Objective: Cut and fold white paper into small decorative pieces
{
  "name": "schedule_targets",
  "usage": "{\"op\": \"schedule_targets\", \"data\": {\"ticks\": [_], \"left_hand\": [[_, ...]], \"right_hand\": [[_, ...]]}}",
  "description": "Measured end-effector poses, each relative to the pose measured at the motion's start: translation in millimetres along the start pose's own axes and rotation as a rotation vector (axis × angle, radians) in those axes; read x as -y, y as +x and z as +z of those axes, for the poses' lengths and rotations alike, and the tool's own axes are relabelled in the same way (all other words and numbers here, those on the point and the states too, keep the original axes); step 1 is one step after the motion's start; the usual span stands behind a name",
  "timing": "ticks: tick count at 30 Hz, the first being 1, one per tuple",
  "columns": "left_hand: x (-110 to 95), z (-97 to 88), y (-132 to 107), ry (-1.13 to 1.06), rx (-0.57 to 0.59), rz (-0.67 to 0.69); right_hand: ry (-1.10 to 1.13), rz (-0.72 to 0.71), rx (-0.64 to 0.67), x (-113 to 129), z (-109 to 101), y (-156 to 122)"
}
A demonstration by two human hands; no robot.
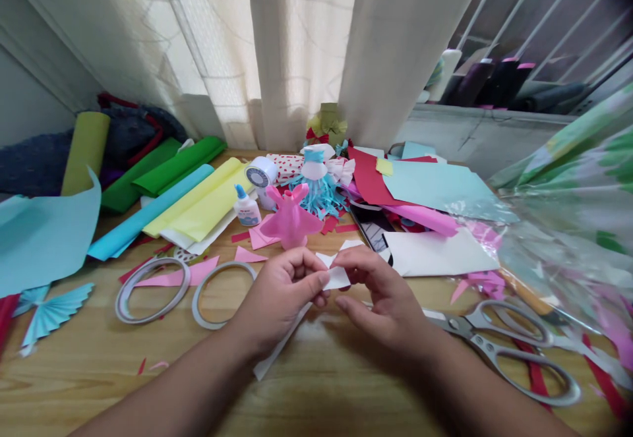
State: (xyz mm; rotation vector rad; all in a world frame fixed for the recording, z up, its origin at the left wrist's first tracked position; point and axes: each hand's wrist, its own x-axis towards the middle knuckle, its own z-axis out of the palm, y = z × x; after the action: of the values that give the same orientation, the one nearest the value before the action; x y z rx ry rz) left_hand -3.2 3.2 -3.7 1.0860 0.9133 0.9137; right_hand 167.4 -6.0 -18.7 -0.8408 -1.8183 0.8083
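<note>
Both my hands meet over the middle of the wooden table (316, 384), pinching a small piece of white paper (336, 277) between them. My left hand (279, 295) is closed on its left end, with a white strip trailing down under the wrist. My right hand (383, 295) is closed on the right end with thumb and forefinger. Just behind the hands stands a pink paper doll (291, 218), and behind that a blue fringed paper doll (316, 186).
Scissors (514, 348) lie right of my right hand. Two tape rings (153, 289) lie to the left, a glue bottle (246, 206) and tape roll (261, 174) behind. Coloured paper rolls (163, 186), sheets (445, 190), scraps and a phone (372, 226) crowd the back. Clear patterned wrap (578, 213) lies at right.
</note>
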Motion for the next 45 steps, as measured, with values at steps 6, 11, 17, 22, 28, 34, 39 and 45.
{"op": "schedule_targets", "data": {"ticks": [6, 11, 17, 22, 28, 34, 39, 45], "left_hand": [[1.4, 0.5, -0.5, -0.071, 0.026, -0.009], [1.3, -0.2, -1.0, -0.119, 0.056, -0.031], [1.0, 3.7, -2.1, -0.164, 0.044, -0.060], [4.4, 4.0, -2.4, -0.186, 0.052, -0.039], [7.6, 2.1, -2.4, -0.155, 0.167, 0.022], [5.6, 0.4, -4.6, -0.078, 0.249, 0.044], [2.2, -0.3, -4.9, 0.067, 0.222, 0.121], [5.1, -0.9, -4.2, 0.260, 0.148, 0.218]], "right_hand": [[-0.029, -0.054, -0.037, 4.4, -0.4, 4.6], [-0.007, 0.033, -0.059, 4.9, -1.2, 4.0], [0.077, 0.182, -0.071, 4.3, 0.5, 2.3], [0.256, 0.243, -0.091, 3.8, 4.1, 1.8], [0.379, 0.238, -0.081, 8.3, 4.6, 3.4], [0.281, 0.252, -0.113, 6.8, 1.7, 1.8], [0.232, 0.211, -0.099, 4.5, 1.0, -0.6], [0.220, 0.175, -0.120, 7.7, 0.1, -0.7]]}}
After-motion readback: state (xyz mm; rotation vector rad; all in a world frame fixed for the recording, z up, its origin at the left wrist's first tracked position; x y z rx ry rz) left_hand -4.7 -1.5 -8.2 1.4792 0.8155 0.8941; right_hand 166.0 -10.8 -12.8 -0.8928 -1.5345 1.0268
